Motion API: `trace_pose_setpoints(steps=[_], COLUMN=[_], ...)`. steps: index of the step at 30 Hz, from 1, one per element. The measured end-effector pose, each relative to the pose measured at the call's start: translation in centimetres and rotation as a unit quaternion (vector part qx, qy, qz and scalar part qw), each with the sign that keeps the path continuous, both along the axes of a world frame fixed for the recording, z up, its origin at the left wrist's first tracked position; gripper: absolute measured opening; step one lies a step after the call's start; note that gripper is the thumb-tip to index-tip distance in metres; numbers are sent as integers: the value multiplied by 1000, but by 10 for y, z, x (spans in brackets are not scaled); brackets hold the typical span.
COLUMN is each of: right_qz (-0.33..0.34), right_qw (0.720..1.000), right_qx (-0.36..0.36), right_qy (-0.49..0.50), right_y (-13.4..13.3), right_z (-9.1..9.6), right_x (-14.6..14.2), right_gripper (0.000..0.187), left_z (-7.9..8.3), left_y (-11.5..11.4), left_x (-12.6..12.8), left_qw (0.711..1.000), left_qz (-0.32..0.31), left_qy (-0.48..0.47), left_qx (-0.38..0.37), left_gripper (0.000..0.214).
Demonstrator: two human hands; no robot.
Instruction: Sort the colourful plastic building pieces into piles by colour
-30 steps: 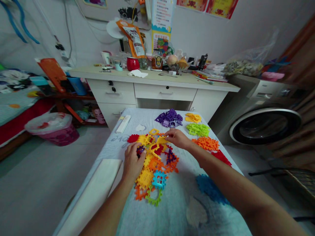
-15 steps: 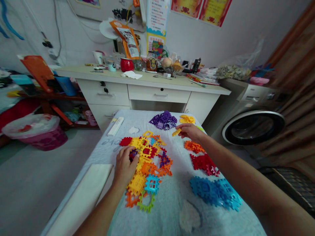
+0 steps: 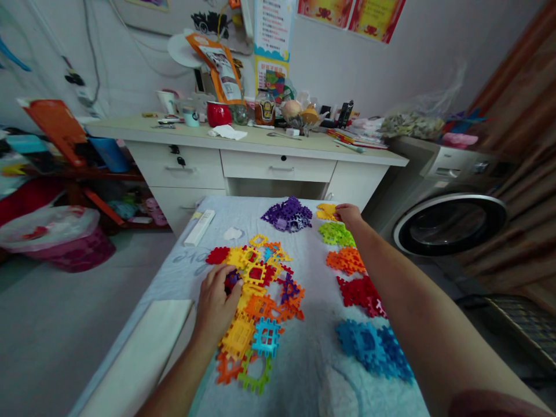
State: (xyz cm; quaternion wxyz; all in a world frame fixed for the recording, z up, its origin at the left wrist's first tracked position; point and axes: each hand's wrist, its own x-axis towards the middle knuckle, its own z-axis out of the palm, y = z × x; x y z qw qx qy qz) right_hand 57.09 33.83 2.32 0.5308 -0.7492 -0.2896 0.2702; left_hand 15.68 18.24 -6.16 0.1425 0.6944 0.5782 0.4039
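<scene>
A mixed heap of coloured plastic interlocking tiles (image 3: 260, 301) lies in the middle of a grey-blue cloth-covered table (image 3: 304, 376). My left hand (image 3: 215, 304) rests on the heap's left side, fingers curled over a dark purple tile (image 3: 231, 281). My right hand (image 3: 348, 214) reaches to the far right, fingers bent at the yellow pile (image 3: 326, 211); whether it holds a tile is hidden. Sorted piles run along the right: purple (image 3: 287, 214), green (image 3: 335, 234), orange (image 3: 346, 260), red (image 3: 360, 291), blue (image 3: 373, 347).
A white flat box (image 3: 134, 359) lies at the table's left edge and a white tube-like box (image 3: 199, 227) farther back. A cluttered white desk (image 3: 243, 145) stands behind the table. A washing machine (image 3: 452, 214) is at right, a pink bin (image 3: 52, 237) at left.
My right hand carried a yellow tile from the mixed heap back and right to the yellow pile. My left hand stayed on the heap. The camera shifted slightly.
</scene>
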Motion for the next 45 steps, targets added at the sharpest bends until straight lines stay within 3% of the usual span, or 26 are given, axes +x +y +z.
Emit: trace_pose_setpoints(steps=[8,19,24,27,29,31,33,35,38,41,45], right_qz=[-1,8,27,114,230,359,466,531,540,509,489], right_qw=[999,999,999,993,973,931,867,792,720,700,689], right_qx=[-44,-33,-11,2,3,-19,-52,-58,-45,-37,-59], right_qy=[-2,-3,-14,-14,-26,-73,-167,-295,-434,-499,-531], right_y=[29,9,-6,-17,-27,-38,-49,-56,-59,-56,-51], right_z=[-10,7,25,32,33,30,24,14,-4,-20,-30], right_x=[7,13,-7,-37,-66,-99,-134,-165,-201,-220,-226], right_gripper=[11,5,3,8,9,11,12,14,26,40,34], left_z=[0,4,5,6,8,10,12,12,11,7,2], left_y=[0,-2,-3,-4,-4,-5,-6,-6,-6,-4,-3], left_x=[0,1,2,3,3,4,4,4,3,3,2], left_qw=[1000,1000,1000,1000,1000,1000,1000,1000,1000,999,999], left_qz=[-1,1,-2,-9,-12,-13,-13,-9,5,18,24], left_qy=[1,-8,-9,-12,-18,-21,-22,-24,-29,-35,-41], left_qx=[-7,-5,0,2,2,0,-2,-1,0,-2,0], left_gripper=[34,33,31,30,29,29,28,27,28,32,41])
